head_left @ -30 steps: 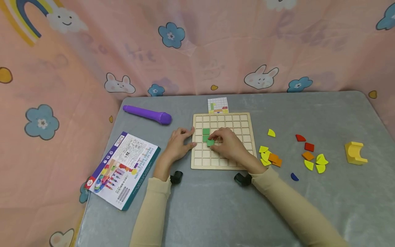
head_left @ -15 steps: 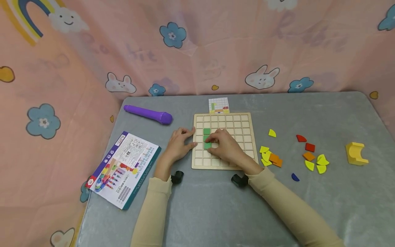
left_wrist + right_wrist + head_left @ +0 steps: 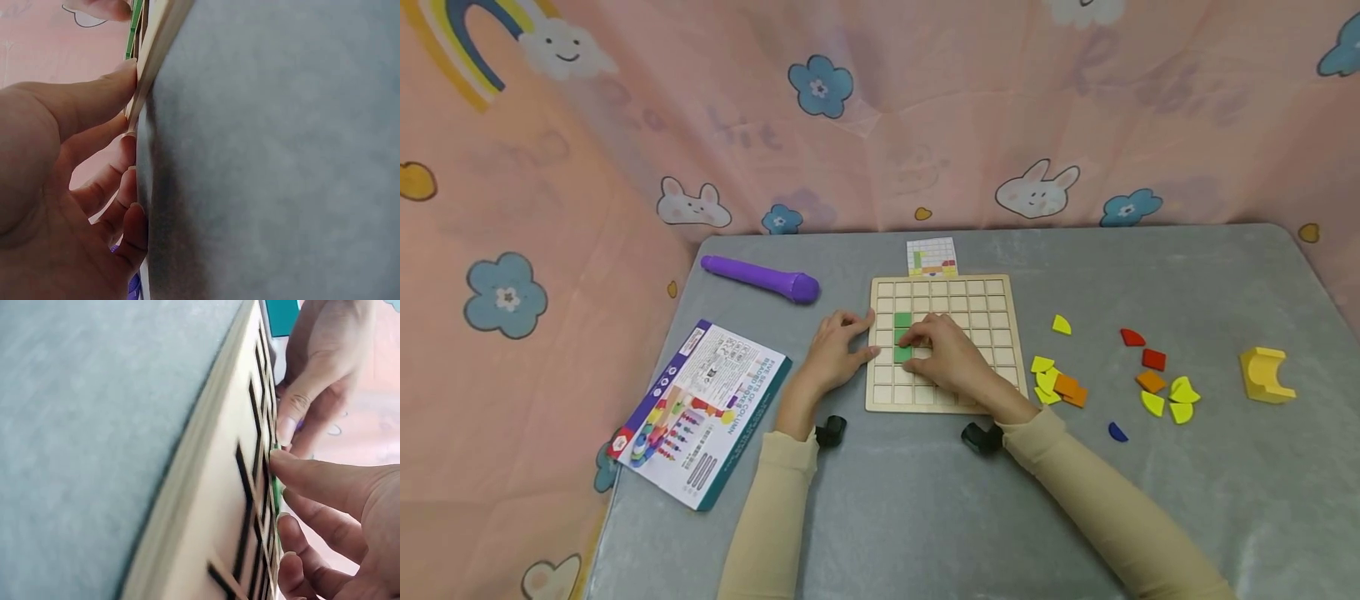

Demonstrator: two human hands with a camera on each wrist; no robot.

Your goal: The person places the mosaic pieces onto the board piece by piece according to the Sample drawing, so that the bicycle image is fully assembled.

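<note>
A square wooden grid board (image 3: 943, 402) lies flat mid-table. Three green square tiles form a column in its cells; the top one (image 3: 902, 320) shows fully, while the lower two are partly covered by fingers. My right hand (image 3: 951, 357) is over the board, thumb and index finger pinching the lowest green tile (image 3: 902, 355) in its cell. At the board's left edge, my left hand (image 3: 831, 354) rests its thumb and fingertips against the rim. The left wrist view shows that thumb (image 3: 106, 94) touching the wooden edge.
A pattern card (image 3: 932, 254) sits behind the board. Right of it lie yellow tiles (image 3: 1045, 379), orange tiles (image 3: 1070, 389), red tiles (image 3: 1153, 358), a blue half-round piece (image 3: 1117, 431) and a yellow curved block (image 3: 1265, 375). Leftward are a purple microphone (image 3: 760, 279) and a box (image 3: 703, 412).
My right hand has moved slightly left and down, and the lowest green tile has gone from tilted to lying in line under the other two. The left hand stays against the board.
</note>
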